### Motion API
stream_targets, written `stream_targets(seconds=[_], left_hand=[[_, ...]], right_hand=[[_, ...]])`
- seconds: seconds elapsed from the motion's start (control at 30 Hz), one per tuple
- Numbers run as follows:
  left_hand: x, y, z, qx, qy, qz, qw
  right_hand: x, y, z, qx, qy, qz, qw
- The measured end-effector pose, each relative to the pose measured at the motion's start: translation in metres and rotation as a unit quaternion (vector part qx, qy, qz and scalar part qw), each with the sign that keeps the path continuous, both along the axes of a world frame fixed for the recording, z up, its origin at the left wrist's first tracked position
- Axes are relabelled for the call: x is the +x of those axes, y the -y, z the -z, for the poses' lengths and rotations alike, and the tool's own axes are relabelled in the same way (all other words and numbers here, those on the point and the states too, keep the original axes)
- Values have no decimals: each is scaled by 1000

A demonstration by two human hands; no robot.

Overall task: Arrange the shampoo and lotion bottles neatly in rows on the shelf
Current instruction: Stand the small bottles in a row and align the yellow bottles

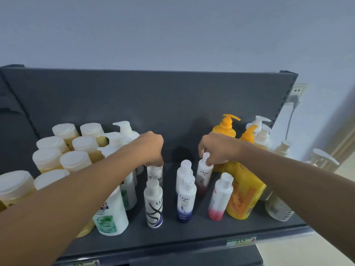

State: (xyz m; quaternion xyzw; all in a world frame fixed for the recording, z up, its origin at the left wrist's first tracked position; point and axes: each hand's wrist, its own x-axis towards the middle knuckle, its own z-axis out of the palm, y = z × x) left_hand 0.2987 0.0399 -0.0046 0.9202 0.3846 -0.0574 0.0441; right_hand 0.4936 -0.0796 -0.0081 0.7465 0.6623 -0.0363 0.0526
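Item 1, shelf (172, 233): dark grey, across the middle and lower frame. It carries all the stock.

Item 2, small bottles, centre of frame, in short front-to-back files. The front Lux bottle (154, 204), front Dove bottle (186, 200) and pink-based bottle (220, 198) stand upright and free. They appear to be the markers each file lines up behind.

Item 3, rear Lux bottle (155, 174): directly behind the front Lux. My left hand (151, 148) covers its top, knuckles up, fingers curled down round the cap, which is hidden.

Item 4, rear Dove bottle (204, 176): dark red base, leaning slightly, just beside the orange pump bottles (244, 191). My right hand (217, 148) pinches its white cap between thumb and fingers.

Item 5, grip: I judge the cap holds suit the crowded spot, since gaps between bodies are narrow.

Item 6, arms: both reach forward from the lower corners, nearly straight, wrists bent downward.

Item 7, cream-lidded amber bottles (75, 160): left of frame, already packed in rows.
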Motion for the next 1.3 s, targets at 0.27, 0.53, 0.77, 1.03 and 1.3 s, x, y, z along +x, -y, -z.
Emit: stream_targets(seconds=[0.27, 0.53, 0.77, 1.03, 1.3], left_hand=[[-1, 3, 3, -14, 5, -1, 1000], [-6, 8, 8, -7, 16, 7, 1000], [-26, 17, -14, 15, 94, 18, 995], [-80, 26, -60, 67, 187, 10, 980], [-181, 13, -80, 92, 143, -49, 984]], right_hand=[[-4, 12, -3, -14, 1, 31, 999], [-12, 22, -4, -26, 8, 56, 998], [-24, 19, -17, 3, 48, 57, 997], [-66, -11, -70, 123, -42, -24, 991], [-159, -28, -88, 145, -116, -145, 972]])
